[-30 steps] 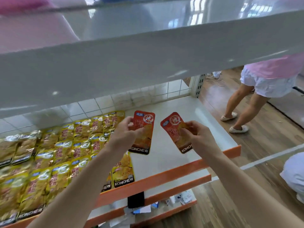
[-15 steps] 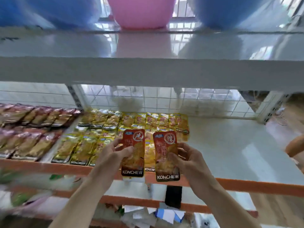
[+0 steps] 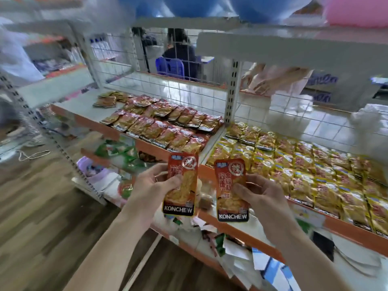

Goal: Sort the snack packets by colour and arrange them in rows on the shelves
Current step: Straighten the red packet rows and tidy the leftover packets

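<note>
Holding up two flat, glossy red-orange foil snack packets printed KONCHEW, upright, side by side and apart, in front of the orange shelf lip (image 3: 348, 228). Left packet (image 3: 182, 185) pinched at its left edge by left hand (image 3: 153, 185), thumb on the face, fingers behind. Right packet (image 3: 230, 192) gripped by right hand (image 3: 265, 198), thumb across the lower face. Beyond, overlapping rows of crinkled red packets (image 3: 163, 127) on the pale shelf board (image 3: 79, 101); yellow packets (image 3: 304, 164) in the next bay, past a perforated white metal upright (image 3: 232, 91). White wire-mesh back panel (image 3: 189, 91) behind. Loose papers (image 3: 237, 259) on the lower shelf; wood-plank floor (image 3: 42, 217) at left.
</note>
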